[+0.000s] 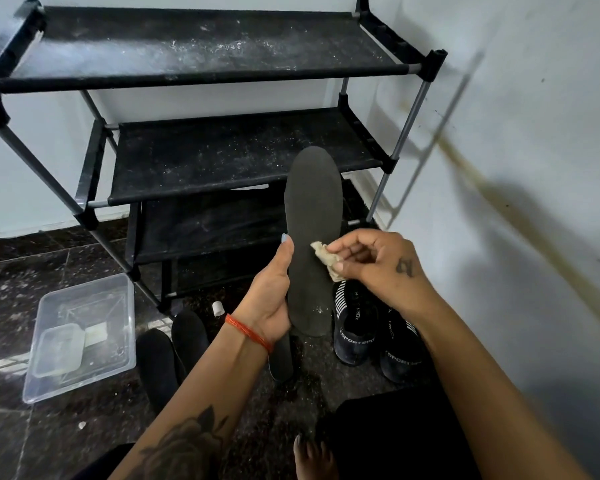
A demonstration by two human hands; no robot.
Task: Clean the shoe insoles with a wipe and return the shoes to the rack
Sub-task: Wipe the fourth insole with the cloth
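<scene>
Holding a dark insole [311, 237] upright by its heel end, the left hand [271, 299] curls around its left edge, thumb pressed along the side. The right hand [378, 261] pinches a soiled wipe [328, 259] against the insole's right edge. Two black shoes [374, 327] sit on the floor just behind, near the rack [222, 157]; a clear plastic tub [80, 336] lies left.
</scene>
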